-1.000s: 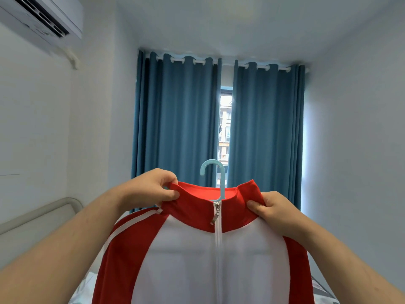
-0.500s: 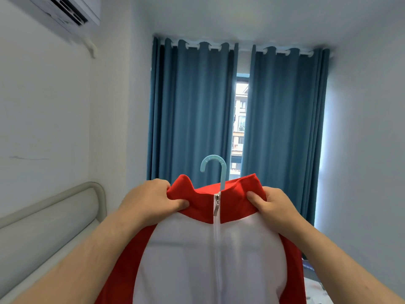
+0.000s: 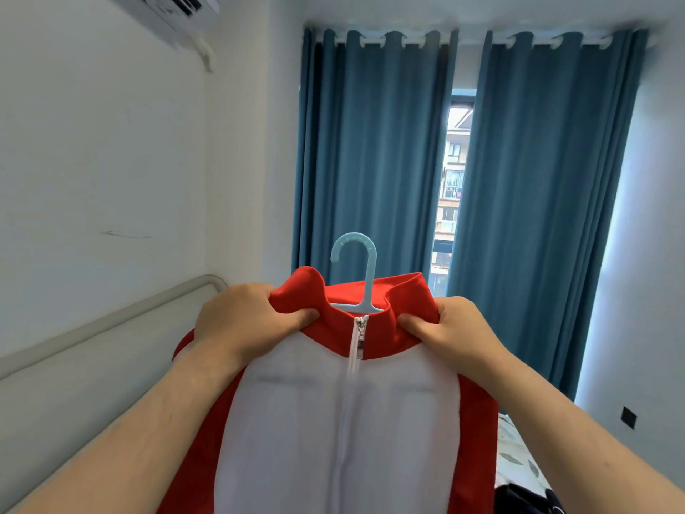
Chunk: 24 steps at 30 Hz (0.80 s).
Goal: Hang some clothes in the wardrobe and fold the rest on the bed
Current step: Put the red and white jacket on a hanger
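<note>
A red and white zip-up jacket [image 3: 333,421] hangs in front of me on a light blue plastic hanger [image 3: 357,272], whose hook sticks up out of the red collar. My left hand [image 3: 244,320] grips the left side of the collar with the thumb pressed into the fabric. My right hand [image 3: 448,328] grips the right side of the collar the same way. The zip is closed up to the collar. The hanger's arms are hidden inside the jacket. No wardrobe is in view.
A grey padded headboard [image 3: 111,328] runs along the left wall. Blue curtains [image 3: 370,161] cover the window ahead. A patterned bedsheet [image 3: 519,458] shows at the lower right, with a dark garment [image 3: 526,498] on it. An air conditioner [image 3: 166,5] is mounted high left.
The view has swung left and down, showing more of the headboard. Both hands have bunched the collar lower, exposing the hanger's neck and shoulders above the zip.
</note>
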Tool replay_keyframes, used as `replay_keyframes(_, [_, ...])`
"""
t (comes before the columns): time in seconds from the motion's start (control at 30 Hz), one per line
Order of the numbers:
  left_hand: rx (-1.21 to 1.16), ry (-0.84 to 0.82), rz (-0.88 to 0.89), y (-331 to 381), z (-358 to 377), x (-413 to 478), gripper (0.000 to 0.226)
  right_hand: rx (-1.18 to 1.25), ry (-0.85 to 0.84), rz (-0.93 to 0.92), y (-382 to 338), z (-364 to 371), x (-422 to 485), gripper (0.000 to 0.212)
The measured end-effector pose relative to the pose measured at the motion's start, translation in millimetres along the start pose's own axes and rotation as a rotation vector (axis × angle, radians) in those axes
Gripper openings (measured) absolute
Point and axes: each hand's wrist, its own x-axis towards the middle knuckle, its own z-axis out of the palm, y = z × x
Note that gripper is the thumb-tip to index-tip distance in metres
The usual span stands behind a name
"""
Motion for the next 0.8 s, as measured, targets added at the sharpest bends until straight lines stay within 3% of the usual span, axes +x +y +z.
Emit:
replay_keyframes(0.3, [0.083, 0.021, -0.030, 9, -9, -18, 0.057, -0.147, 0.023, -0.018, -6, 2, -12, 0.042])
replay_keyframes(0.57, [0.126, 0.076, -0.087, 14, -14, -24, 0.079, -0.079, -0.035, -0.133, 6, -10, -1, 0.036])
replay_keyframes(0.8, [0.228, 0.096, -0.148, 46, -38, -53, 0.054, 0.092, -0.081, -0.244, 19, -8, 4, 0.031])
